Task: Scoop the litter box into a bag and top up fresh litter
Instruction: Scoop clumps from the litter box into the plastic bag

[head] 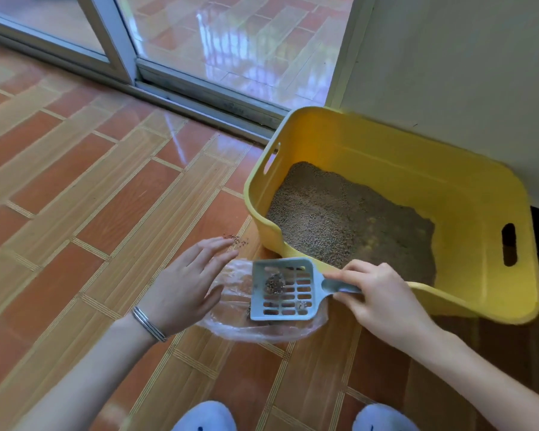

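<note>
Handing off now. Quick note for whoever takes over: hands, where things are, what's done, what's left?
Left hand open, beside the bag, holding nothing.
Right hand grips the scoop by its handle; scoop is over the bag with a clump in it.
Litter box on the floor by the wall, litter inside; a few grains spilled near the left fingertips.
Done: clump lifted out. Left: tip it into the bag, scoop on, top up; no fresh litter in view.

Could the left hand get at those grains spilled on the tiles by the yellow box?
Probably yes. The left hand is open and empty, its fingertips right next to the spilled grains on the tiles; nothing lies between them.
</note>
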`<state>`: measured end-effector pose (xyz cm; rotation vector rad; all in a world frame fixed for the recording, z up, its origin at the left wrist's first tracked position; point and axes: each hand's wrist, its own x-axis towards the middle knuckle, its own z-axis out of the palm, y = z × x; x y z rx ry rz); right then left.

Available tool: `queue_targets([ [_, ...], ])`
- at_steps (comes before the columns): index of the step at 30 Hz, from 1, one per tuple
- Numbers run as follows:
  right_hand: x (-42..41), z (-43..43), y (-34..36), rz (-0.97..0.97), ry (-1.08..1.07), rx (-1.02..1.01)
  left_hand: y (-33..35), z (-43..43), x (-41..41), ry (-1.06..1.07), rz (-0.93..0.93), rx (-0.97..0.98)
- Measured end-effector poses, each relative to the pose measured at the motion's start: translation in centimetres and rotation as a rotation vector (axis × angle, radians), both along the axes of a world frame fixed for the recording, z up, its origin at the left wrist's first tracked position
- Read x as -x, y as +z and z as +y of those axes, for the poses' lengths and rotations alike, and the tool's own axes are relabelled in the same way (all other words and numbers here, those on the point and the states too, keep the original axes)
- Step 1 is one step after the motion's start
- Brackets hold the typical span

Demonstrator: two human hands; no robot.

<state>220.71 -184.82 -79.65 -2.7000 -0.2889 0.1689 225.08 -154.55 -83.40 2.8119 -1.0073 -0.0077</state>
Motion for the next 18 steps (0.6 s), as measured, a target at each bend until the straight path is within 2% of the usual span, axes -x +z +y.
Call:
queue_targets([
  [4,0.1,2.5,-2.1,-0.082,0.067,0.118,-2.0,2.0,1.0,0.072,0.090,-0.037],
  [11,-0.1,3.1,-5.2,-0.523,0.202,0.286,-4.8,3.3,1.4,0.153,0.243,-0.068],
  [18,-0.3,2.1,-6.4,-0.672,0.267,0.322,-5.6,3.1,1.3,0.133,0.246,-0.107],
])
